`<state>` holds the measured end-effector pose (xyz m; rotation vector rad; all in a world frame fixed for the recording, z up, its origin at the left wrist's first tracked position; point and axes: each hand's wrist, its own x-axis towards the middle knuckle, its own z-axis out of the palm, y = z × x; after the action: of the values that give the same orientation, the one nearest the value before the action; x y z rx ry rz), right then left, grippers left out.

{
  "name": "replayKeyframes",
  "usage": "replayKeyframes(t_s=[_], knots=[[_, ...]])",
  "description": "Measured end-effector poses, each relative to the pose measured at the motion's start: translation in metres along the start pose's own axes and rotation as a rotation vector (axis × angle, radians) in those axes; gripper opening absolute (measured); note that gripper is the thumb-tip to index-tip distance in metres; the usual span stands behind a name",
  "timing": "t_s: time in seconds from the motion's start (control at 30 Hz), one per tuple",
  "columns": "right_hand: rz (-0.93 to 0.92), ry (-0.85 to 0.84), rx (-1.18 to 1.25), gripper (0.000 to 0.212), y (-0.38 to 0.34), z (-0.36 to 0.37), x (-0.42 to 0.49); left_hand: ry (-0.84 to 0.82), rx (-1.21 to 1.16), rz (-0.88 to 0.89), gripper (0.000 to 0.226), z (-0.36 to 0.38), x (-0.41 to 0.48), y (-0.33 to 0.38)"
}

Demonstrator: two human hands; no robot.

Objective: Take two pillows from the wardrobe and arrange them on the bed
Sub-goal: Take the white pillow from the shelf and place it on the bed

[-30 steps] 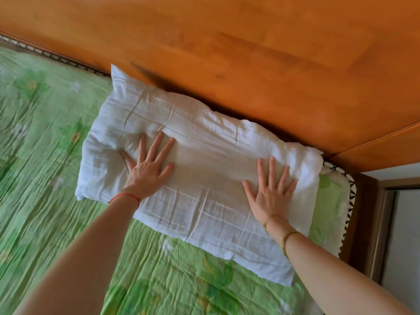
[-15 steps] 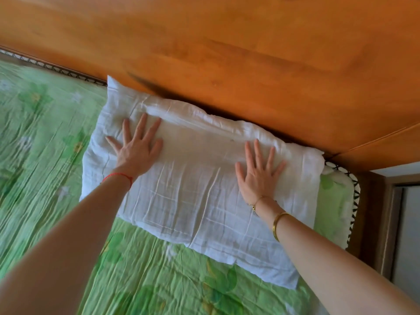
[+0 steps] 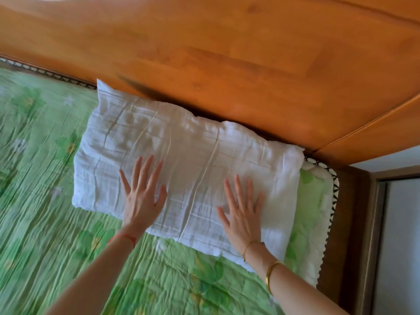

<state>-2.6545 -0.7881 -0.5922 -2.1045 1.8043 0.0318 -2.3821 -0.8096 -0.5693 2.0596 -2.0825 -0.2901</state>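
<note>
Now the white pillow (image 3: 181,160) lies long-side against the headboard (image 3: 227,64), at its right end; left hand (image 3: 142,196) and right hand (image 3: 244,214) rest flat and unclenched on its near half, gripping nothing

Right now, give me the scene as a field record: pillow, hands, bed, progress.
pillow: one white pillow flat on the bed, long edge against the wooden headboard
left hand: open, palm flat on pillow
right hand: open, palm flat on pillow near its front edge
bedspread: green, floral, wrinkled
wrists: red string left, gold bangles right
progress: only one pillow in view; second not visible
</note>
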Motion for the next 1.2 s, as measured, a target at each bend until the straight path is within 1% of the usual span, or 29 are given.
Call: replayKeyframes(t_s=[0.1, 0.2, 0.23, 0.33, 0.4, 0.5, 0.63, 0.7, 0.77, 0.87, 0.97, 1.1, 1.2], knots=[[0.036, -0.059, -0.062, 0.068, 0.007, 0.013, -0.022, -0.170, 0.069, -0.008, 0.065, 0.010, -0.034, -0.005], [0.042, -0.079, -0.039, 0.068, 0.006, 0.011, -0.021, -0.253, 0.086, -0.067, 0.063, 0.009, -0.031, -0.004], [0.047, -0.085, -0.026, 0.072, 0.005, 0.009, -0.019, -0.273, 0.101, -0.084, 0.065, 0.007, -0.028, -0.002], [0.056, -0.130, -0.004, 0.093, 0.007, 0.002, -0.018, -0.366, 0.159, -0.140, 0.075, -0.001, -0.022, 0.008], [0.037, -0.164, -0.004, 0.099, 0.015, -0.005, -0.024, -0.421, 0.190, -0.177, 0.082, -0.009, -0.023, 0.014], [0.009, -0.226, -0.009, 0.094, 0.032, -0.017, -0.036, -0.480, 0.238, -0.237, 0.088, -0.024, -0.026, 0.027], [0.015, -0.368, 0.035, 0.091, 0.044, -0.037, -0.051, -0.553, 0.189, -0.364, 0.081, -0.046, -0.044, 0.044], [0.027, -0.449, 0.091, 0.084, 0.045, -0.049, -0.057, -0.533, 0.139, -0.392, 0.079, -0.057, -0.061, 0.050], [0.049, -0.479, 0.196, 0.073, 0.042, -0.062, -0.065, -0.460, 0.097, -0.372, 0.077, -0.068, -0.082, 0.056], [0.067, -0.379, 0.408, 0.058, 0.036, -0.083, -0.084, -0.359, -0.002, -0.343, 0.075, -0.087, -0.109, 0.069], [0.140, -0.290, 0.612, 0.048, 0.027, -0.105, -0.109, -0.242, -0.241, -0.370, 0.072, -0.111, -0.126, 0.090], [0.288, -0.221, 0.911, 0.044, 0.020, -0.134, -0.144, -0.033, -0.529, -0.422, 0.062, -0.148, -0.149, 0.123], [0.368, -0.189, 1.096, 0.041, 0.018, -0.159, -0.172, 0.020, -0.710, -0.434, 0.057, -0.174, -0.172, 0.151]])
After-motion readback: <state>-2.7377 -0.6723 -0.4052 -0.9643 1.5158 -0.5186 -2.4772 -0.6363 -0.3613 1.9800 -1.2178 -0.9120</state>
